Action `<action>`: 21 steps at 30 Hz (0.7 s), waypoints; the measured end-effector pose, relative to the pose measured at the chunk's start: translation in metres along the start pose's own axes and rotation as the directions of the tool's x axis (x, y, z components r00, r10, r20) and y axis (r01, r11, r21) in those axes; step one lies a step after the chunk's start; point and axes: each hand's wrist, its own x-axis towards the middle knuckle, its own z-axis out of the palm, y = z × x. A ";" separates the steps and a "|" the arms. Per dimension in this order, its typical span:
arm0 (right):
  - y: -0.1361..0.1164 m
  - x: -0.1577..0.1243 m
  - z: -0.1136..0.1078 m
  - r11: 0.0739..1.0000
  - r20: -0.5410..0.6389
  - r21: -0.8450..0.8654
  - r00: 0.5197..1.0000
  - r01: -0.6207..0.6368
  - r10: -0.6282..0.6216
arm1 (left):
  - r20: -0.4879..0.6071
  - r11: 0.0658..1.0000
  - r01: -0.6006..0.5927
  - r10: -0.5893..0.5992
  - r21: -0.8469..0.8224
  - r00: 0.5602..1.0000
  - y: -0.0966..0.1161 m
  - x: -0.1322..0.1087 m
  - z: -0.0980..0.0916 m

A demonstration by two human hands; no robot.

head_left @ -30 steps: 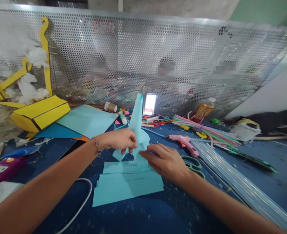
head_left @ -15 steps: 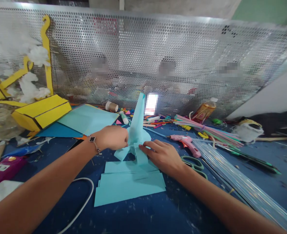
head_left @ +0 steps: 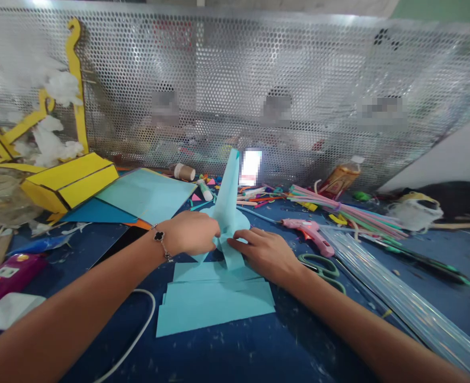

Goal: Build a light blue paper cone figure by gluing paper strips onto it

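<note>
A folded light-blue paper piece (head_left: 227, 213) stands upright, tapering to a tilted point — just above overlapping flat light-blue paper sheets (head_left: 214, 304) lying on the dark blue bench (head_left: 227, 356).

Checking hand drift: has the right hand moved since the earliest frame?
Yes: the right hand has shifted left, further from the pink glue gun.
</note>
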 end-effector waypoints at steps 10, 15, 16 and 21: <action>-0.003 0.005 -0.006 0.996 0.137 0.082 0.990 -0.045 0.033 | 0.079 0.996 -0.015 0.008 0.087 0.997 0.013 -0.001 0.005; -0.001 0.005 -0.007 0.991 0.097 0.133 0.995 0.022 -0.035 | 0.085 0.992 -0.013 0.002 0.129 0.996 0.016 -0.002 0.005; -0.001 0.005 -0.007 0.991 0.101 0.134 0.994 0.027 -0.041 | 0.087 0.991 -0.011 -0.001 0.135 0.996 0.016 -0.001 0.005; -0.003 0.007 -0.007 0.988 0.154 0.150 0.987 0.021 -0.044 | 0.075 0.989 0.001 -0.012 0.150 0.997 0.018 -0.001 0.007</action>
